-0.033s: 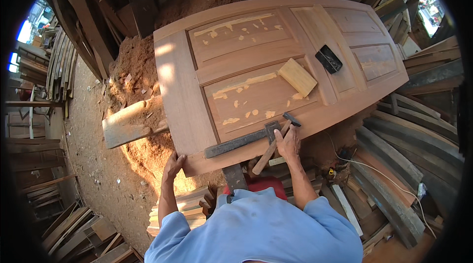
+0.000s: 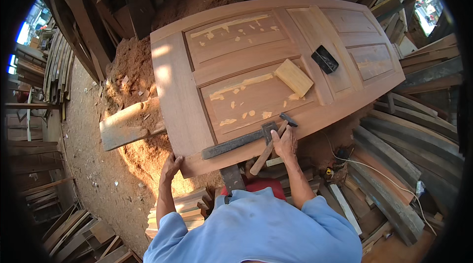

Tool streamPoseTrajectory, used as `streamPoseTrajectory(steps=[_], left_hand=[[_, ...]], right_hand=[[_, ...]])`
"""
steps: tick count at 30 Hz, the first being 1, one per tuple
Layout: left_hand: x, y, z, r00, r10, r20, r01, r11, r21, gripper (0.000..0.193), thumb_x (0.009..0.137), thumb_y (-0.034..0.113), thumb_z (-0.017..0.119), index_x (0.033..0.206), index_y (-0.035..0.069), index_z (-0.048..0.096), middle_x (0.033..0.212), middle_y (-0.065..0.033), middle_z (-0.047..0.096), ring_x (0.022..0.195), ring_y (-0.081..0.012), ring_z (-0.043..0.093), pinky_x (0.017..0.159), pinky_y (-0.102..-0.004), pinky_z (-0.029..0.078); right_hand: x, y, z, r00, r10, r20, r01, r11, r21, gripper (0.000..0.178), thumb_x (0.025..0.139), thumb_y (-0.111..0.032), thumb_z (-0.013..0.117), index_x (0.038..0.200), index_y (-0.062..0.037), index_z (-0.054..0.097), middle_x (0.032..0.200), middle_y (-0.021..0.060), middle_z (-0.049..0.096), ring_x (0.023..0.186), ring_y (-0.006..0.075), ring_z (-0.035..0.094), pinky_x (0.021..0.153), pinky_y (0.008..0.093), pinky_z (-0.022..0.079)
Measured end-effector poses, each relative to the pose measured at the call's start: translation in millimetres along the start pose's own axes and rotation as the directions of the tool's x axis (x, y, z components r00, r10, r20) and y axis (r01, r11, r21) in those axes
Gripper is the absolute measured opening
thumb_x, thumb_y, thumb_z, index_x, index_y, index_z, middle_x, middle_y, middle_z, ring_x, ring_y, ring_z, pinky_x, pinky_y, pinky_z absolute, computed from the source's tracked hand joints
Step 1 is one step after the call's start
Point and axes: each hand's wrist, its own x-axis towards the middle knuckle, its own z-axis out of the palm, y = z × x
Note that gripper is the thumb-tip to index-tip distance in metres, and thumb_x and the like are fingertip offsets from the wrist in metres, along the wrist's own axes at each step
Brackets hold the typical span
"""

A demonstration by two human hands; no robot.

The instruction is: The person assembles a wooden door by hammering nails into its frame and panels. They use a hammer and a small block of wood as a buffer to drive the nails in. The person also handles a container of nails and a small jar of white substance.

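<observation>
A panelled wooden door (image 2: pixel 256 49) lies flat in front of me, with pale filler patches on its panels. At its near left corner, my left hand (image 2: pixel 171 167) is closed on the edge. My right hand (image 2: pixel 285 145) holds a hammer (image 2: pixel 267 150) by its wooden handle, near the dark head, over the door's near edge. Just left of the hammer, a dark bar (image 2: pixel 231 146) with a crosspiece rests along that edge. A pale wooden block (image 2: pixel 294 78) and a small black tray (image 2: pixel 325 59) sit on the door farther off.
Long boards (image 2: pixel 389 179) are stacked on the right, beside a thin pale cable (image 2: pixel 374 163). More timber (image 2: pixel 91 233) lies at the lower left. Sawdust (image 2: pixel 130 68) is heaped left of the door, where a plank (image 2: pixel 129 127) sticks out. Dark boards (image 2: pixel 138 4) lean at the back.
</observation>
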Motion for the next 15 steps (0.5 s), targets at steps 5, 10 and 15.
streamPoseTrajectory(steps=[5,10,15], left_hand=[[-13.4,39.2,-0.6,0.999,-0.044,0.001,0.044,0.989,0.143,0.057,0.102,0.031,0.067,0.144,-0.007,0.055,0.132,-0.0245,0.070,0.121,-0.0320,0.067,0.104,-0.0418,0.052],[-16.1,52.3,-2.6,0.999,-0.017,-0.045,0.030,0.952,0.304,0.060,0.102,0.037,0.068,0.144,-0.005,0.057,0.134,-0.0238,0.069,0.123,-0.0333,0.067,0.104,-0.0439,0.053],[-24.9,58.9,-3.8,0.995,-0.061,-0.073,0.077,0.968,0.238,0.061,0.100,0.036,0.068,0.144,-0.005,0.056,0.135,-0.0253,0.069,0.125,-0.0347,0.066,0.108,-0.0437,0.051]], right_hand=[[22.1,8.5,3.8,0.998,0.035,0.055,-0.027,0.990,-0.139,0.049,0.089,-0.025,0.075,0.122,0.0090,0.063,0.115,0.0317,0.070,0.111,0.0482,0.068,0.099,0.0535,0.053],[37.1,41.2,3.5,0.999,-0.026,0.030,0.027,0.999,-0.035,0.039,0.085,-0.010,0.069,0.122,0.0021,0.064,0.110,0.0277,0.071,0.106,0.0446,0.070,0.094,0.0505,0.054],[71.2,50.8,-10.7,0.957,-0.287,-0.039,0.285,0.957,-0.051,0.038,0.084,-0.002,0.065,0.121,0.0012,0.060,0.105,0.0224,0.066,0.098,0.0409,0.066,0.089,0.0501,0.052]])
